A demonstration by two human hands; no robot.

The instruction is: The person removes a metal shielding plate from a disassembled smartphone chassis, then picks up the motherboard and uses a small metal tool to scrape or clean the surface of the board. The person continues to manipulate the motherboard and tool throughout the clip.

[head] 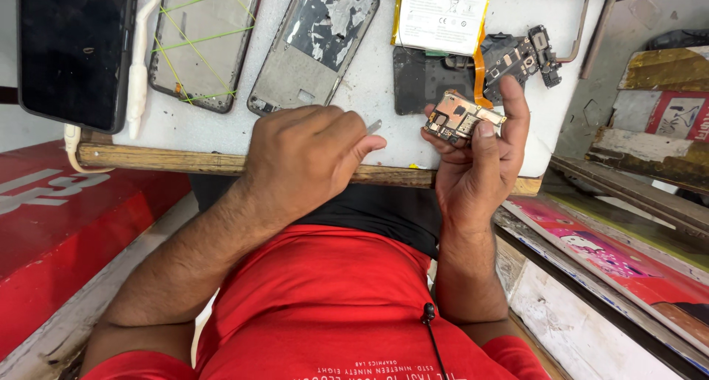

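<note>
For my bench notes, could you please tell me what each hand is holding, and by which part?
The right hand pinches a small gold-and-black circuit board by its near edge. The left hand grips a thin metal tool; only its tip shows.

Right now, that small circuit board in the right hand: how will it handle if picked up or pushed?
The circuit board looks stiff and probably light: the right hand holds it by thumb and fingertips alone. Likely fragile, since its components are bare and unshielded. The orange flex ribbon curving from it toward the battery looks floppy and may tug or tear if the board is pulled.
</note>
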